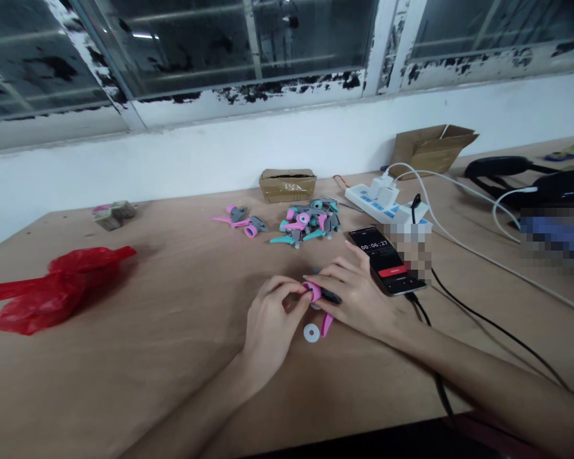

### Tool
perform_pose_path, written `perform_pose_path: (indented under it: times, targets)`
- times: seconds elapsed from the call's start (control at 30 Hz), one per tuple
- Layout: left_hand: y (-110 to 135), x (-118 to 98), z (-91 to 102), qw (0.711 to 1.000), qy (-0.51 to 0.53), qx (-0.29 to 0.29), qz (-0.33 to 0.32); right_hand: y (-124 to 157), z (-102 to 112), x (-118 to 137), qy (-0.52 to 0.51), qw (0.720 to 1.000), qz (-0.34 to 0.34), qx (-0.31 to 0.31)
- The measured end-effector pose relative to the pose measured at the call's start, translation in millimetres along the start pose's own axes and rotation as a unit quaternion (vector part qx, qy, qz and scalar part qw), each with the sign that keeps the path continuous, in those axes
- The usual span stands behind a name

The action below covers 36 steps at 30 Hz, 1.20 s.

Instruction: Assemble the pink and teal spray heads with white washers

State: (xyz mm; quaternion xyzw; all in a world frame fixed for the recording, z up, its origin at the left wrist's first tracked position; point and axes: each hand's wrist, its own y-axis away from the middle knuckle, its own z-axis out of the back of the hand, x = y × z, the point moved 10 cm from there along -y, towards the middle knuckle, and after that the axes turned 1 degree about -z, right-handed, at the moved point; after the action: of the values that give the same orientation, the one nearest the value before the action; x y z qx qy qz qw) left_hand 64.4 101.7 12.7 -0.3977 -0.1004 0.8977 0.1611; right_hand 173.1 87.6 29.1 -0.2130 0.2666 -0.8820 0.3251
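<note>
My left hand [272, 317] pinches the rim of a small pink plastic ring [312, 291] between thumb and fingertips. Against the ring's other side, my right hand [357, 298] is closed around a dark grey plastic piece [331, 296] that meets the ring; whether the two are joined I cannot tell. A pink lever-like piece [326, 324] sticks out below the right fingers. Just under the hands, a flat white washer [311, 339] lies on the table. Part of another pale piece is hidden beneath the fingers.
Beyond my hands lie a pile of pink, teal and grey plastic parts [303, 220] and a smaller group [251, 231]. A phone [385, 261] with a running timer, a power strip [363, 199], cables, cardboard boxes [287, 186] and a red plastic bag [71, 280] stand around.
</note>
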Motion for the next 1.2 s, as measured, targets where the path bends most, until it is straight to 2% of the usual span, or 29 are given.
perform_pose_path:
  times: [0.2, 0.47, 0.7, 0.83, 1.0, 1.2]
  targets:
    - [-0.1, -13.5, 5.4, 0.995, 0.080, -0.022, -0.049, -2.2, 6.0, -1.3, -0.015, 1.000, -0.013, -0.017]
    - [2.8, -27.7, 18.6, 0.990, 0.065, -0.036, -0.123, -4.3, 13.0, -7.5, -0.122, 0.992, -0.035, -0.025]
    - [8.8, -33.1, 4.4, 0.984, 0.033, -0.011, -0.173, -4.5, 8.6, -10.8, -0.225, 0.971, -0.072, -0.025]
    - [11.3, -33.6, -3.3, 0.984, -0.001, 0.009, -0.178, -2.9, 3.6, -11.5, -0.236, 0.968, -0.085, -0.011]
    - [15.9, -38.2, 4.7, 0.973, -0.055, -0.038, -0.219, -1.4, 7.9, -14.8, -0.211, 0.972, -0.101, -0.033]
    - [19.4, -42.8, 11.8, 0.962, -0.077, -0.071, -0.252, -1.9, 10.6, -7.5, -0.189, 0.979, -0.062, -0.046]
